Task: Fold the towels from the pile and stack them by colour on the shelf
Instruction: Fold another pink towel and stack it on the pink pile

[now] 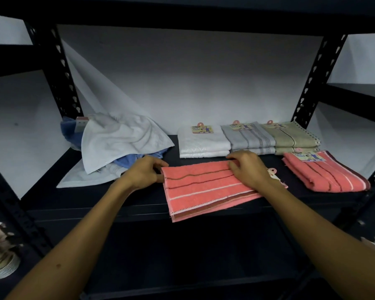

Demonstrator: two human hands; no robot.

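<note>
A coral striped towel [206, 188] lies partly folded on the dark shelf [121, 200], its near end hanging over the front edge. My left hand [144, 173] pinches its far left corner. My right hand [248, 167] presses on its far right edge, fingers curled over the cloth. At the left sits the unfolded pile [121, 141]: white towels on top, blue ones beneath. Along the back stand folded stacks: white [204, 144], grey striped [247, 137] and olive [290, 135]. A folded coral towel [327, 172] lies at the right.
Black perforated uprights [63, 79] [316, 79] frame the shelf, with a white wall behind. A stack of paper cups [2, 263] shows at the lower left. A lower shelf sits dark beneath my arms.
</note>
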